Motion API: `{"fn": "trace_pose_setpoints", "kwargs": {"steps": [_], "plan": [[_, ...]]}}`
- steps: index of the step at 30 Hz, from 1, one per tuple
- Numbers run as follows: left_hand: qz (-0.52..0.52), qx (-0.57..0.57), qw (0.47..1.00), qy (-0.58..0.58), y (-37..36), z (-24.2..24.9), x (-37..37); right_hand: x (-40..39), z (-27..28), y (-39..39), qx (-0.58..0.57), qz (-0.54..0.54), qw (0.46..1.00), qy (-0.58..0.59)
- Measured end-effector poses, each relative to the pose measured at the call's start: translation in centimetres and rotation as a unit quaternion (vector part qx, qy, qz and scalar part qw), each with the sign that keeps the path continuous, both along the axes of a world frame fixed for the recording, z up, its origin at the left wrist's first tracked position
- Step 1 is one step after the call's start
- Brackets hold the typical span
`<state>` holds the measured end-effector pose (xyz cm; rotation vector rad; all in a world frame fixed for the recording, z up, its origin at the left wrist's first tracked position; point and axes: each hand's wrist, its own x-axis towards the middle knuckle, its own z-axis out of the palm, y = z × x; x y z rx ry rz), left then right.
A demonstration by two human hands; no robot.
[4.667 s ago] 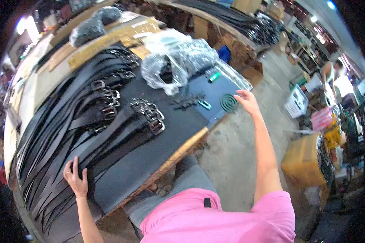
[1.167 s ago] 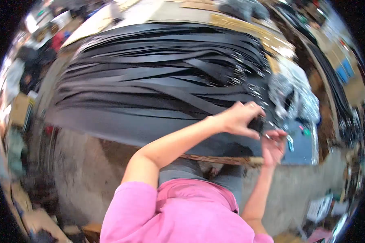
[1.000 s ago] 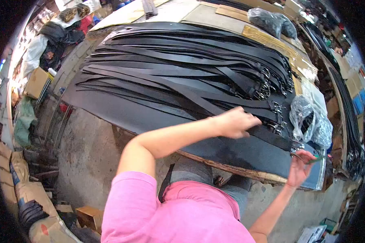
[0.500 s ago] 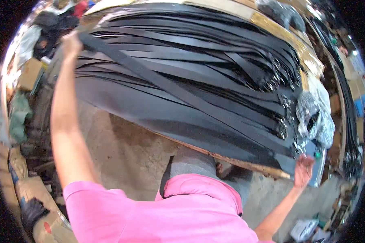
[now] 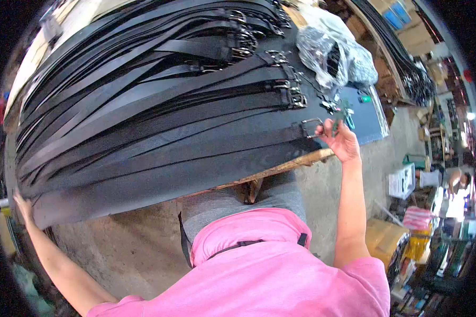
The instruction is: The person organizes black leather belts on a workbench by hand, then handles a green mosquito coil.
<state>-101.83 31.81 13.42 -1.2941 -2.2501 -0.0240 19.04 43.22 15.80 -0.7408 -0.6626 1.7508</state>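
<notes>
Several black belts [image 5: 158,100] with metal buckles lie lengthwise on the dark tabletop [image 5: 111,203]. My right hand [image 5: 344,142] is at the table's right front, its thumb and fingers pinched at the metal buckle [image 5: 311,128] of the nearest belt [image 5: 238,145]. That belt lies flat, running left from the buckle. At the table's left end, near the belts' far ends, my left hand [image 5: 25,208] rests by the edge. Its fingers look stretched out, though they are small and partly hidden. Green-handled snips [image 5: 346,115] lie just beyond my right hand.
A clear plastic bag [image 5: 325,55] with dark contents sits at the table's far right, near a small green object [image 5: 364,99]. Another bundle of black straps [image 5: 402,68] hangs over a surface behind. Cardboard boxes [image 5: 386,240] and a white crate [image 5: 402,180] stand on the right.
My left hand has come down from holding up the strap's end to the table's left edge. The raised strap now lies flat. The view has turned to the right.
</notes>
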Motion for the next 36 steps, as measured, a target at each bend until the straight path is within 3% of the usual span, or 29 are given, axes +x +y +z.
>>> {"fn": "trace_pose_setpoints", "kwargs": {"steps": [1, 2, 3, 4, 7, 9, 10, 11, 12, 13, 14, 17, 18, 22, 23, 25, 33, 36], "plan": [[0.090, -0.138, 0.986, 0.020, -1.3, -3.3, 0.7, 0.0, 0.0, -0.1, -0.011, -0.016, 0.999, -0.037], [0.158, -0.272, 0.946, -0.082, -2.5, -5.5, 2.6, 0.2, -0.1, 0.0, -0.040, -0.013, 0.994, -0.104], [0.156, -0.198, 0.932, -0.261, -2.8, -5.9, 4.7, 0.2, -0.1, -0.1, -0.043, -0.007, 0.993, -0.112], [0.150, -0.119, 0.881, -0.433, -3.0, -6.2, 6.7, 0.2, 0.1, 0.0, -0.046, 0.001, 0.992, -0.122], [0.174, -0.022, 0.886, -0.429, -3.3, -7.8, 9.0, -0.3, 1.2, -0.1, -0.043, 0.020, 0.990, -0.135], [0.150, 0.068, 0.968, -0.187, -1.7, -8.4, 12.3, -0.1, 1.4, -0.1, -0.035, 0.026, 0.985, -0.169], [0.134, 0.114, 0.983, -0.058, -0.5, -8.1, 15.1, 0.8, 0.3, 0.1, -0.034, 0.012, 0.978, -0.204], [0.016, 0.216, 0.975, -0.055, 1.1, -7.9, 18.2, 1.1, 0.5, -0.1, -0.018, 0.000, 0.976, -0.218], [-0.093, 0.229, 0.967, -0.054, 3.5, -5.4, 25.0, 1.1, 0.8, -0.4, -0.003, -0.011, 0.973, -0.232], [-0.182, 0.223, 0.951, -0.112, 6.0, -0.8, 37.7, 0.9, 1.0, -0.8, 0.010, -0.023, 0.969, -0.246], [-0.217, 0.227, 0.935, -0.166, 7.4, 0.4, 45.9, 0.5, 1.5, -1.2, 0.026, -0.063, 0.960, -0.271], [-0.345, 0.128, 0.866, -0.339, 8.4, 5.0, 68.2, 0.2, 1.7, -2.8, 0.025, -0.124, 0.956, -0.263], [-0.415, 0.078, 0.849, -0.319, 8.6, 5.3, 72.7, -0.4, 1.3, -3.4, 0.040, -0.183, 0.949, -0.255], [-0.590, 0.042, 0.655, -0.470, 9.7, 2.8, 86.9, -2.7, 1.8, -6.4, -0.025, -0.263, 0.941, -0.213], [-0.597, 0.046, 0.622, -0.505, 10.0, 2.0, 89.6, -3.2, 1.7, -7.2, -0.022, -0.265, 0.941, -0.209], [-0.586, 0.023, 0.619, -0.522, 10.5, 1.3, 93.0, -3.7, 1.3, -8.6, -0.015, -0.269, 0.942, -0.199], [-0.561, 0.060, 0.690, -0.453, 11.0, 0.4, 96.7, -3.9, -0.8, -10.7, 0.009, -0.326, 0.941, -0.090], [-0.558, 0.072, 0.692, -0.452, 11.1, 0.2, 96.9, -4.4, -0.9, -10.0, -0.011, -0.311, 0.941, -0.129]]}}
